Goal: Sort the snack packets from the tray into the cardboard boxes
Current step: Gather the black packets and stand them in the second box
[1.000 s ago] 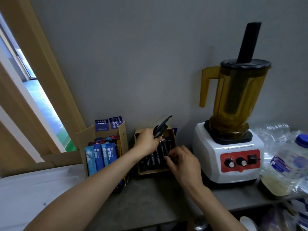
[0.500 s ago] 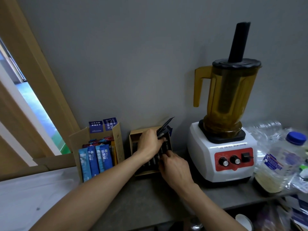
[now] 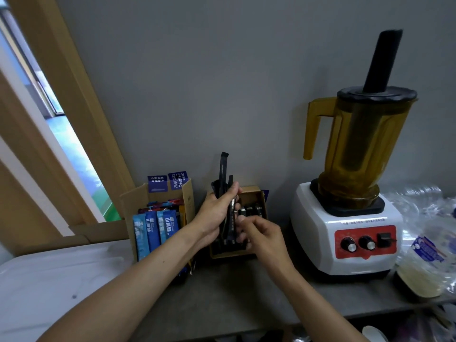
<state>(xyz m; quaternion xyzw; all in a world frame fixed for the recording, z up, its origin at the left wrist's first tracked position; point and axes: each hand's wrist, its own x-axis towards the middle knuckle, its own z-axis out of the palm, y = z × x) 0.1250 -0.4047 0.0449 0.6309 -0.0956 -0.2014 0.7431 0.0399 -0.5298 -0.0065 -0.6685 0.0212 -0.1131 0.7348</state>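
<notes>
Drinks-prep counter, likely café or pantry: blender (image 3: 350, 193) on grey worktop (image 3: 222, 299), coffee-sachet boxes (image 3: 160, 218) against wall.

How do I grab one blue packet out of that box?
Probably pinch its top end, coming down from above. The blue packets stand upright, squeezed side by side in the left cardboard box, so their long edges are blocked by their neighbours, while the tops are open to reach.
</notes>
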